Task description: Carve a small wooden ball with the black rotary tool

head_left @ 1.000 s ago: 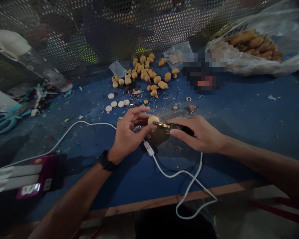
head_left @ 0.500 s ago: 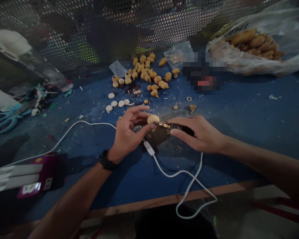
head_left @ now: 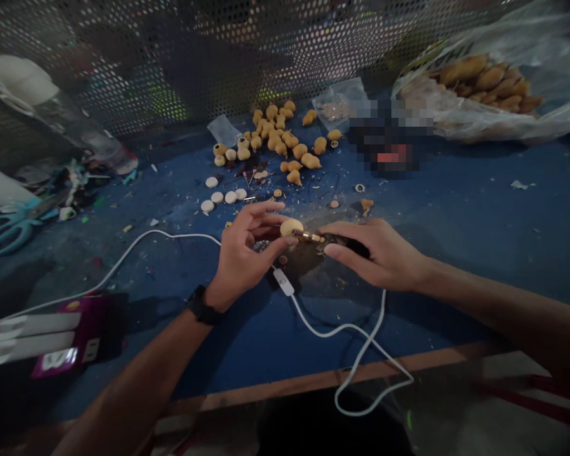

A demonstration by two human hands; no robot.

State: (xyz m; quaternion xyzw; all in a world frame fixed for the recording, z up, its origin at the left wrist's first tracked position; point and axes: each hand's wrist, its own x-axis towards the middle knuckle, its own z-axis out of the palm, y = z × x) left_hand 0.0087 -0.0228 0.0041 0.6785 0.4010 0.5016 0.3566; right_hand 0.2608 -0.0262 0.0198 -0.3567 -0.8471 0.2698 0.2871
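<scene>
Between the thumb and fingers of my left hand is a small pale gourd, held over the middle of the table. My right hand is closed around the dark body of a corded rotary tool. The tool's brass-coloured tip points left and reaches the gourd's near side; whether it cuts into the surface I cannot tell. Below my left hand lies a white inline switch on a white cord, which loops over the table's front edge.
Several small gourds are heaped at the back, with white discs before them. A plastic bag of gourds sits back right. Left are blue-handled scissors, a clear jug and a purple power strip with plugs.
Hardly anything differs. Both hands keep their grip and place, with the gourd and the tool tip shifted only very slightly against each other.
</scene>
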